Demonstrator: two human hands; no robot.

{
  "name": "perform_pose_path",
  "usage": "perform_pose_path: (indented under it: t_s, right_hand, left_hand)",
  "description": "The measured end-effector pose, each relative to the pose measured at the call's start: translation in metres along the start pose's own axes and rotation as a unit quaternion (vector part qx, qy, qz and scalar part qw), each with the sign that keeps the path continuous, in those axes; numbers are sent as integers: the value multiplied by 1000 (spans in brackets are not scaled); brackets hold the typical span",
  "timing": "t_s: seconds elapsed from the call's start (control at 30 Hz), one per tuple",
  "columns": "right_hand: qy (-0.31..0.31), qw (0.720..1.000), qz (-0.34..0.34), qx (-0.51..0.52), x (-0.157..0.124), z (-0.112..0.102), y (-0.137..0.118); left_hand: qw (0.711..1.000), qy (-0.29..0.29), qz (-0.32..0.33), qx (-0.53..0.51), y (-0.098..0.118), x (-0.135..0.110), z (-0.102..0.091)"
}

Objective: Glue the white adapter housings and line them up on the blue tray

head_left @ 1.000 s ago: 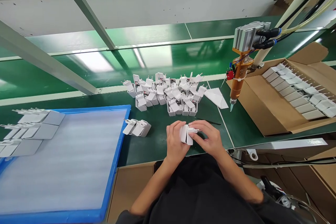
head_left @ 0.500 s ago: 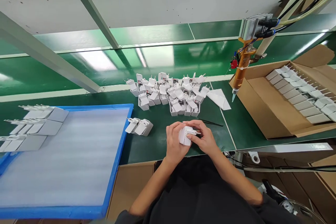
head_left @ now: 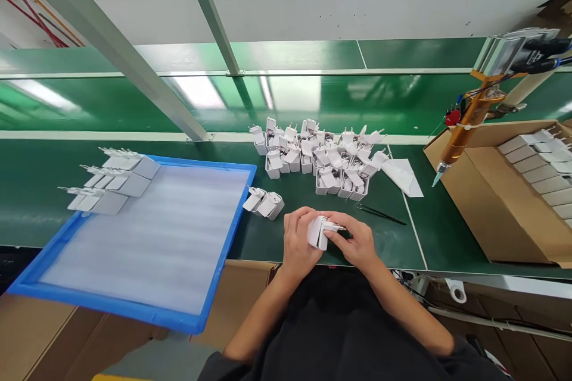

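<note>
Item: white charger (head_left: 318, 232), clasped between left hand (head_left: 298, 239) and right hand (head_left: 358, 244), right of blue tray (head_left: 241, 209). Finished, seemingly: three rows (head_left: 111, 181) on tray's far-left corner. Outstanding: pile (head_left: 322, 158) right of tray.

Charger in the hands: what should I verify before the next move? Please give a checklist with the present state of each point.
1. Charger gripped by the left hand and the right hand: ok.
2. Its seam fully closed: cannot tell, the fingers cover part of it.
3. Tweezers lie on the table, apart from both hands: ok.
4. Orange dispenser hangs well away from the hands: ok.
5. Blue tray shows bare foam beside its charger rows: ok.
</note>
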State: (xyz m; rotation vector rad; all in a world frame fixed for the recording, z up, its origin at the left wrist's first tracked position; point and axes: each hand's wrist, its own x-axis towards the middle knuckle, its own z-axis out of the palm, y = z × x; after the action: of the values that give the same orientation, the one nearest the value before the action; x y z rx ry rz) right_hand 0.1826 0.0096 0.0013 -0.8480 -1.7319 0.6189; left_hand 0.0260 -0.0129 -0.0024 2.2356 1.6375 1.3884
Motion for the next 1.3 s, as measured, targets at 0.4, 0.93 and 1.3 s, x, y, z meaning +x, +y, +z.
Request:
perform_pose_path:
  t_s: [0.4,0.93,1.3]
  right_hand:
    - [-23,995,82,54,-7,6,4]
    - [-116,979,167,15,25,46,7]
    - [-152,976,148,-41,44,78,25]
  left_hand:
    - [1000,-11,22,-13,0,2,-4]
    - [982,-98,-106,125,-16,-33,-49]
    - [975,-87,-184,93,-66,0,-47]
